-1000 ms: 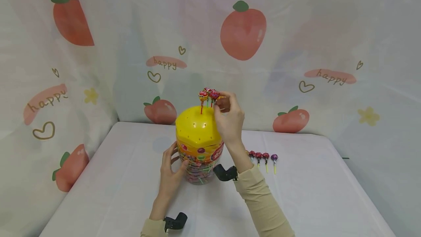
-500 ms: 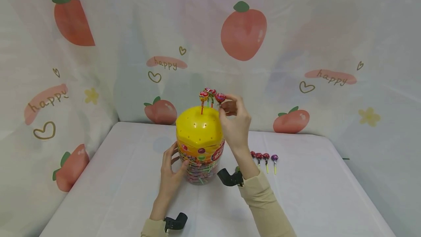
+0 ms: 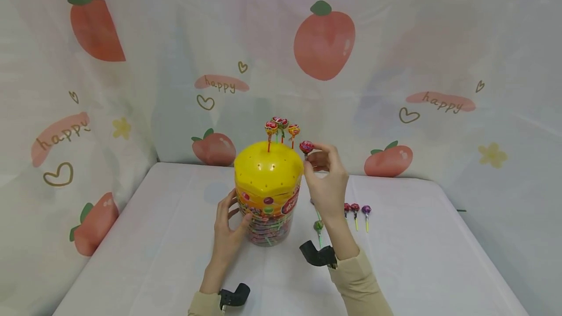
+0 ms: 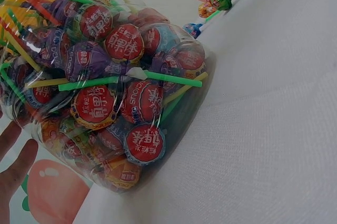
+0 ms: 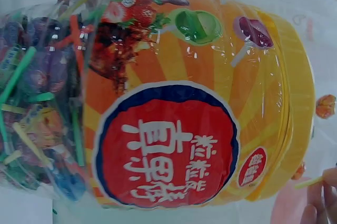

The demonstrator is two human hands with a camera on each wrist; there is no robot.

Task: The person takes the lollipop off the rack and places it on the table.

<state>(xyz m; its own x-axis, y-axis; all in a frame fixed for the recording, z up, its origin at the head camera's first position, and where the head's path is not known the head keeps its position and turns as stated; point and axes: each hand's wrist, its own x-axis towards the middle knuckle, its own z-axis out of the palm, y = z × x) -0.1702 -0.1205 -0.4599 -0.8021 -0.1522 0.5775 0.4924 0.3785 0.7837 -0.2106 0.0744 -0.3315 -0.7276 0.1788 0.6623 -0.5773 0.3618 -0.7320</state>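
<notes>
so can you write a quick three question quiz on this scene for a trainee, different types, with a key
1. True or false: the left hand holds the side of the jar.

2. Multiple choice: what does the right hand pinch?
A) the tablecloth
B) a lollipop
C) the left sleeve

3. Fill in the blank: several upright lollipops stand on top of the jar's yellow ____.

Key
1. True.
2. B.
3. Lid.
</notes>
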